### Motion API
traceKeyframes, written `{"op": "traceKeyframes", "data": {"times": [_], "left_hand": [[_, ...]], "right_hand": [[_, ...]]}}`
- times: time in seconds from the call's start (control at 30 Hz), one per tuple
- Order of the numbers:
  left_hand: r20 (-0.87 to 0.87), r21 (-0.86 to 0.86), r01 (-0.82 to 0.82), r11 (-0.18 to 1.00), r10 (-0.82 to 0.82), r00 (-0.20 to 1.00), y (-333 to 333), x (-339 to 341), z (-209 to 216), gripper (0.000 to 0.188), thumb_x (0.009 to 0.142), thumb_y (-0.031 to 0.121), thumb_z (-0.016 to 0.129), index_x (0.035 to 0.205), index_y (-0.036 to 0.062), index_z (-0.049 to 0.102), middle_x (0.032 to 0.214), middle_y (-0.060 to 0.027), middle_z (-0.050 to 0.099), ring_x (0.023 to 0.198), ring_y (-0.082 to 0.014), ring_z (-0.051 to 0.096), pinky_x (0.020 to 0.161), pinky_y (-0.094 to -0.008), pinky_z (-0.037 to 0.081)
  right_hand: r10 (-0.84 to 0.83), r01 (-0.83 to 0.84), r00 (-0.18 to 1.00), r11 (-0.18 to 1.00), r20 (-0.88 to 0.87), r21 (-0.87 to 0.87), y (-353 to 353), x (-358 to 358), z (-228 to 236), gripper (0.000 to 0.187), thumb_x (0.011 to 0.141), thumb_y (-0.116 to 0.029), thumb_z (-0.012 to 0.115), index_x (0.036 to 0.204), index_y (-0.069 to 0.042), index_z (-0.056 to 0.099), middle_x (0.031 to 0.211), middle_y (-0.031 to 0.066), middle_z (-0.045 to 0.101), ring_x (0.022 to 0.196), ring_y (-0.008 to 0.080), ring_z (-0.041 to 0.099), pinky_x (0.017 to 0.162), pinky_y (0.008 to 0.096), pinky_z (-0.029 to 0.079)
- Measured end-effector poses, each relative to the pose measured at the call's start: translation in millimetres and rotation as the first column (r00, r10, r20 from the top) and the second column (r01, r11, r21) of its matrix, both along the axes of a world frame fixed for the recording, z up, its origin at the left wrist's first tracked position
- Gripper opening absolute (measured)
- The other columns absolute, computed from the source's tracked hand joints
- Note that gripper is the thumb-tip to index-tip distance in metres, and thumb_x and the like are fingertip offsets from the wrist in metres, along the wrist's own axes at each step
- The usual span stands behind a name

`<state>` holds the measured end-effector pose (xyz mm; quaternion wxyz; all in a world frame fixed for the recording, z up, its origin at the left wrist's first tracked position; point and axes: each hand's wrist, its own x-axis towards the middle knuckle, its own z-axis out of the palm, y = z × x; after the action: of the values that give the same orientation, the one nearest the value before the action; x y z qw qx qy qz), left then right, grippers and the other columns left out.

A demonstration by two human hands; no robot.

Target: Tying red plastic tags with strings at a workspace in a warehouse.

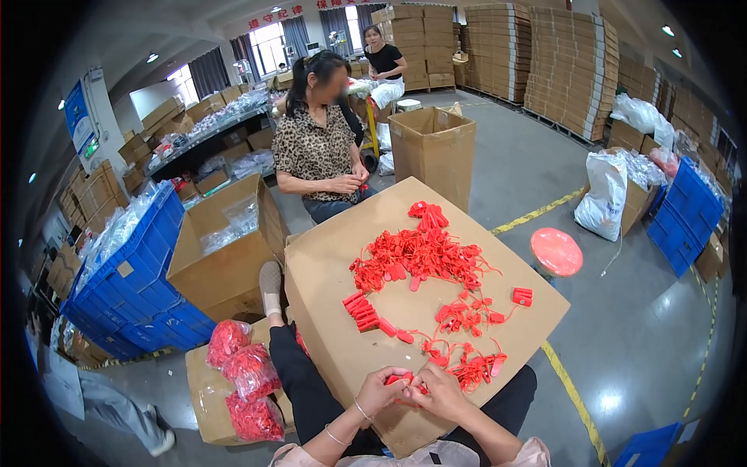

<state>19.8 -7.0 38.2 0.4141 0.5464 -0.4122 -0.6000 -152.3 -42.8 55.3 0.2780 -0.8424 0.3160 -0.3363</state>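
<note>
My left hand (379,395) and my right hand (440,394) meet over the near edge of a cardboard box top (327,280). Both are closed, with fingertips pinching a small red plastic piece (399,379) that my fingers partly cover. Just beyond my right hand is a loose cluster of red pieces with cords (471,372). A large tangled heap of red corded pieces (416,253) covers the far part of the box top. Left of centre, several red oblong pieces (362,310) lie side by side in a row. A small red group (522,296) sits near the right edge.
Bags of red pieces (250,372) rest on a carton at my left. Beyond them stand an open carton (226,253) and blue crates (136,280). Across the box sits a co-worker (319,148), near a tall carton (433,148). A red-topped stool (556,252) stands at right.
</note>
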Motion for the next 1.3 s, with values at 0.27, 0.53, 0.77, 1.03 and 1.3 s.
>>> {"op": "traceKeyframes", "data": {"times": [0.27,0.53,0.77,1.03,1.3], "left_hand": [[-0.004,-0.198,0.091,0.976,-0.093,0.996,6.0,-4.3,14.3,0.029,0.086,0.016,0.054,0.112,0.0029,0.053,0.097,-0.0044,0.060,0.080,-0.0098,0.057,0.072,-0.0230,0.047],[0.025,-0.395,0.209,0.894,-0.217,0.976,-0.7,-7.1,-4.6,0.025,0.091,0.019,0.046,0.109,0.0020,0.051,0.088,-0.0012,0.055,0.075,-0.0058,0.051,0.067,-0.0207,0.044],[-0.295,-0.070,0.131,0.989,-0.146,0.944,2.8,12.5,-12.0,0.021,0.086,0.012,0.053,0.101,-0.0023,0.054,0.071,-0.0029,0.056,0.053,-0.0077,0.054,0.049,-0.0194,0.043],[-0.014,-0.100,0.084,0.991,-0.086,0.996,3.5,23.1,-19.9,0.013,0.082,0.008,0.056,0.076,-0.0023,0.054,0.060,-0.0048,0.056,0.048,-0.0110,0.056,0.044,-0.0230,0.044],[-0.479,0.162,-0.008,0.987,0.086,0.874,17.6,30.8,-18.8,0.016,0.085,0.018,0.055,0.084,0.0024,0.057,0.061,-0.0047,0.059,0.049,-0.0098,0.058,0.036,-0.0183,0.038]], "right_hand": [[-0.002,-0.178,0.887,0.921,0.462,0.345,3.7,15.6,-14.6,0.008,0.078,-0.001,0.058,0.080,-0.002,0.050,0.076,0.0051,0.056,0.066,0.0113,0.053,0.059,0.0248,0.045],[-0.227,-0.252,0.817,0.685,0.530,0.683,5.7,3.5,-8.7,0.007,0.086,-0.004,0.051,0.092,-0.008,0.050,0.082,0.0062,0.058,0.065,0.0127,0.056,0.048,0.0210,0.048],[-0.346,-0.145,0.775,0.716,0.528,0.683,-12.1,1.8,-9.8,0.003,0.085,-0.001,0.050,0.085,-0.002,0.052,0.084,0.0075,0.059,0.067,0.0126,0.055,0.059,0.0223,0.046],[-0.342,-0.117,0.833,0.660,0.435,0.742,-23.2,-6.1,-10.2,0.025,0.086,-0.003,0.050,0.110,0.000,0.055,0.107,0.0121,0.060,0.070,0.0087,0.055,0.057,0.0167,0.044],[0.094,-0.112,0.993,0.928,0.070,0.355,0.0,9.6,6.9,0.010,0.083,-0.002,0.056,0.092,0.000,0.057,0.084,0.0077,0.058,0.077,0.0127,0.056,0.073,0.0240,0.046]]}}
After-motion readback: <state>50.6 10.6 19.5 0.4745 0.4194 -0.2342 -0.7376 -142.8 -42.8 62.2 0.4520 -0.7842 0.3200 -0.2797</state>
